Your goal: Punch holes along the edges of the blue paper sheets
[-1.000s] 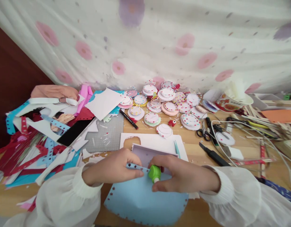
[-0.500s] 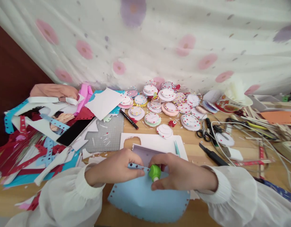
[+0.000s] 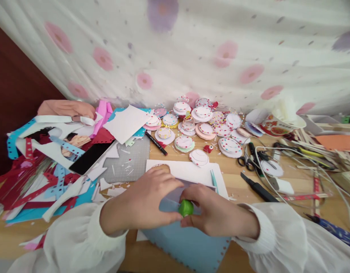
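Observation:
My right hand (image 3: 210,210) is closed round a small green craft punch (image 3: 186,208), thumb below and forefinger above. A light blue sheet of paper (image 3: 189,240), with a row of small punched holes along its edge, lies under both hands and reaches up to the punch. My left hand (image 3: 143,201) arches over the left part of the sheet, thumb and fingers apart, the thumb tip close to the punch. Where the punch meets the paper is hidden by the fingers. Behind the hands sits a shallow greyish-purple tray (image 3: 196,183).
Paper scraps (image 3: 55,182) and a phone (image 3: 91,158) are heaped at left beside a grey cutting mat (image 3: 125,163). Several layered paper discs (image 3: 203,113) stand at the back. Scissors (image 3: 246,163), a black craft knife (image 3: 258,187) and a white cable (image 3: 302,155) lie at right.
The blue sheet has turned, its punched lower edge now slanting down to the right. My left hand has let go of the sheet's edge and spread its fingers. The punch stays in my right hand.

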A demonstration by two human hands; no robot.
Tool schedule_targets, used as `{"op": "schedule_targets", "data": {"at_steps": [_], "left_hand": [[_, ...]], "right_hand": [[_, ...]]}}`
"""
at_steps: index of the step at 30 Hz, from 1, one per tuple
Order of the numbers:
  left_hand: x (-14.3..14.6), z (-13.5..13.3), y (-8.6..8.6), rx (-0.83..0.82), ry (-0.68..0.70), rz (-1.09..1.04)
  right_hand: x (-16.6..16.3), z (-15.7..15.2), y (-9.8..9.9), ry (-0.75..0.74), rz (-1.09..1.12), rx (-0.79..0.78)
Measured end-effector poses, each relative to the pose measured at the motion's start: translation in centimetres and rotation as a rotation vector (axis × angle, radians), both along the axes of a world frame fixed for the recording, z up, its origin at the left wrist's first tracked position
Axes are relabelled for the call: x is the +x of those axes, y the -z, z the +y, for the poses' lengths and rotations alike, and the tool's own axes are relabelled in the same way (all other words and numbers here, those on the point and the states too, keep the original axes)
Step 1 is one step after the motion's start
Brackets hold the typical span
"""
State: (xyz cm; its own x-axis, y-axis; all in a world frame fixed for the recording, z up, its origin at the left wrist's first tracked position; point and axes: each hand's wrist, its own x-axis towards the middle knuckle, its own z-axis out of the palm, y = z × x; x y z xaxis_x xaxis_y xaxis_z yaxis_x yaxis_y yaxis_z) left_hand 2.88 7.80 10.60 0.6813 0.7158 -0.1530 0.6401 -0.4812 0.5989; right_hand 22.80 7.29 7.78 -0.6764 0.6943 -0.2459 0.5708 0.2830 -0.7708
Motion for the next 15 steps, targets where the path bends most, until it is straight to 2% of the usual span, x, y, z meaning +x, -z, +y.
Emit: {"op": "schedule_targets", "data": {"at_steps": [2,5,11,15], "left_hand": [[1.0,-0.3,-0.5,0.047,0.017,0.015],[2.3,-0.6,-0.3,0.013,0.039,0.055],[2.9,-0.4,1.3,-0.022,0.082,0.177],[2.8,-0.4,1.6,-0.055,0.050,0.193]], "right_hand": [[-0.2,0.0,0.0,-0.011,0.069,-0.003],[-0.3,0.1,-0.3,-0.032,0.172,0.003],[0.1,-0.1,-0.5,-0.049,0.144,0.017],[0.2,-0.1,-0.1,-0.035,0.098,0.015]]}}
